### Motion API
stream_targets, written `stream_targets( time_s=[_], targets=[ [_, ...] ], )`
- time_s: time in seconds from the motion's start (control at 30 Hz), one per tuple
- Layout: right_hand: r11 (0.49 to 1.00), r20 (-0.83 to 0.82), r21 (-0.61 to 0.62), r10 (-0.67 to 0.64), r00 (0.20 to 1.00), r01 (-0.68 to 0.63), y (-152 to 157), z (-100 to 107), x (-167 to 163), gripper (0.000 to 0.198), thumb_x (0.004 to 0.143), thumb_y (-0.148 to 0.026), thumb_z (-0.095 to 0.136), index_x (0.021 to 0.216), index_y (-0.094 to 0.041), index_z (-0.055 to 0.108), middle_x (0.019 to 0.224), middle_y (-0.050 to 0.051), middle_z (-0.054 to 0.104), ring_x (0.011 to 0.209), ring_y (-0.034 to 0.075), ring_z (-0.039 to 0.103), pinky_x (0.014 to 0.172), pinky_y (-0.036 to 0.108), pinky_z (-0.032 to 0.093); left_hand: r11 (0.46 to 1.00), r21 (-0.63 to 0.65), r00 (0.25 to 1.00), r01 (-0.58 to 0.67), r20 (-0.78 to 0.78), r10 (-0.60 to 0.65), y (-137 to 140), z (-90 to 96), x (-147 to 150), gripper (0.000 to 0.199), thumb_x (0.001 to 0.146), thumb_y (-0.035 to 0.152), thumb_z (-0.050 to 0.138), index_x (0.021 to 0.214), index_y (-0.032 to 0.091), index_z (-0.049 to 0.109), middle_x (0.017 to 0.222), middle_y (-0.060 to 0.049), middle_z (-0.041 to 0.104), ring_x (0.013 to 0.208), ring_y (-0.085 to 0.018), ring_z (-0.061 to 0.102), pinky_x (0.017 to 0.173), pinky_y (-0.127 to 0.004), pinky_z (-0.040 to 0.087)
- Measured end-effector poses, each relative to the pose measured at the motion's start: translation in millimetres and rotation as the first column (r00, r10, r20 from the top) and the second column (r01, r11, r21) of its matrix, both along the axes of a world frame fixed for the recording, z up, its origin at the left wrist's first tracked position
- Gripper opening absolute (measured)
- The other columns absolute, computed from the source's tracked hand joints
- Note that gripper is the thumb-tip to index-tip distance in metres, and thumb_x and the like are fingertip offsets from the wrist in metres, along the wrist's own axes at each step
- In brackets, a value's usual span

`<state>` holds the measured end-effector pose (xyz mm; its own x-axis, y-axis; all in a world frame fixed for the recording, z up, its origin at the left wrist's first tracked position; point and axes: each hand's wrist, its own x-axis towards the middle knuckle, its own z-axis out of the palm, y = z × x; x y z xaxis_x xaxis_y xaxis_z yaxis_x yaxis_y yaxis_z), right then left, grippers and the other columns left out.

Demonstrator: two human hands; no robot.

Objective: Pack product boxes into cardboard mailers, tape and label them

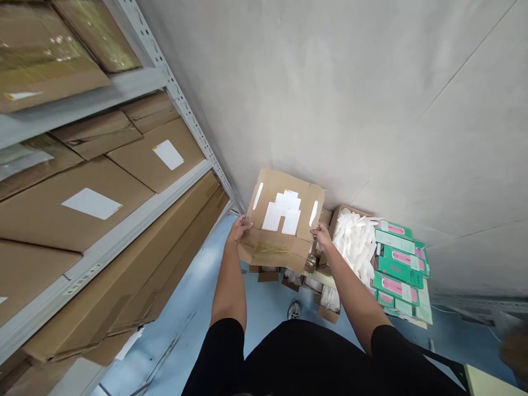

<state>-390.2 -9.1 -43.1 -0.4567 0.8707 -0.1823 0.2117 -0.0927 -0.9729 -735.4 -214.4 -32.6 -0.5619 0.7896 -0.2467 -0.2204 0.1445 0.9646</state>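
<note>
Between my two hands a cardboard box (268, 190) is raised in front of me, with white labels on its face and a strip of yellowish tape along its lower part. My left hand (238, 229) grips its left edge, thumb on the near side. At the right edge, my right hand (322, 236) is closed on the cardboard in the same way. The fingers behind the box are hidden. Just right of my right hand stands an open carton holding a heap of white bags (357, 242).
Metal shelving (144, 214) packed with large cartons (70, 203) lines the left side. Green and pink boxes (398, 264) are stacked on a table at right. Several open cartons (329, 300) stand low beneath the held box. A grey wall (350, 99) rises ahead.
</note>
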Motion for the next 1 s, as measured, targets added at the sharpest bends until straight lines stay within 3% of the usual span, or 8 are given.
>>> stream_targets(
  time_s=[0.13,0.3,0.43,0.57,0.77,1.0],
  targets=[
    [0.989,-0.126,-0.146,-0.041,0.991,0.022,12,38,9,0.063,0.061,-0.057,0.081,0.109,-0.025,0.057,0.074,-0.008,0.062,0.067,0.016,0.063,0.061,0.024,0.05,1.0,0.03,1.0,0.007,0.023,-0.008,-13,28.3,-5,0.088,0.064,0.054,0.089,0.139,0.021,0.055,0.099,-0.006,0.078,0.092,-0.026,0.075,0.084,-0.038,0.059],
    [0.984,-0.227,-0.143,0.074,0.971,-0.109,34,92,35,0.065,0.056,-0.047,0.09,0.109,-0.027,0.058,0.078,-0.006,0.067,0.072,0.017,0.065,0.065,0.027,0.051,0.991,0.064,0.991,0.114,0.064,-0.118,-20,62.9,-9,0.081,0.067,0.043,0.088,0.138,0.02,0.056,0.102,-0.008,0.079,0.093,-0.025,0.076,0.081,-0.034,0.059],
    [0.975,-0.291,-0.148,0.116,0.95,-0.164,48,127,67,0.063,0.056,-0.04,0.091,0.109,-0.027,0.059,0.083,-0.004,0.069,0.076,0.018,0.068,0.072,0.033,0.057,0.973,0.088,0.975,0.214,0.041,-0.218,-7,84.0,-2,0.081,0.07,0.039,0.087,0.142,0.022,0.053,0.103,-0.008,0.078,0.092,-0.024,0.077,0.08,-0.034,0.059],
    [0.991,-0.261,-0.103,0.058,0.964,-0.087,57,148,105,0.063,0.055,-0.039,0.092,0.109,-0.028,0.06,0.085,-0.003,0.07,0.078,0.019,0.069,0.072,0.033,0.058,0.949,0.137,0.959,0.285,-0.028,-0.284,25,98.2,13,0.092,0.072,0.041,0.087,0.152,0.026,0.045,0.11,-0.008,0.078,0.099,-0.025,0.076,0.086,-0.035,0.059],
    [0.996,-0.281,-0.084,-0.066,0.957,0.044,61,159,172,0.066,0.056,-0.04,0.092,0.113,-0.029,0.061,0.089,-0.002,0.072,0.081,0.02,0.07,0.074,0.035,0.057,0.887,0.166,0.902,0.431,-0.078,-0.424,90,113.0,49,0.099,0.072,0.042,0.087,0.159,0.026,0.041,0.118,-0.009,0.076,0.106,-0.026,0.074,0.092,-0.036,0.058],
    [0.98,-0.332,-0.102,-0.196,0.923,0.172,56,168,267,0.066,0.055,-0.038,0.096,0.11,-0.032,0.061,0.087,-0.004,0.071,0.08,0.019,0.07,0.072,0.032,0.057,0.761,0.119,0.77,0.638,-0.063,-0.635,163,142.8,118,0.097,0.074,0.043,0.088,0.158,0.026,0.041,0.107,-0.006,0.078,0.097,-0.022,0.075,0.086,-0.031,0.057]
  ],
)
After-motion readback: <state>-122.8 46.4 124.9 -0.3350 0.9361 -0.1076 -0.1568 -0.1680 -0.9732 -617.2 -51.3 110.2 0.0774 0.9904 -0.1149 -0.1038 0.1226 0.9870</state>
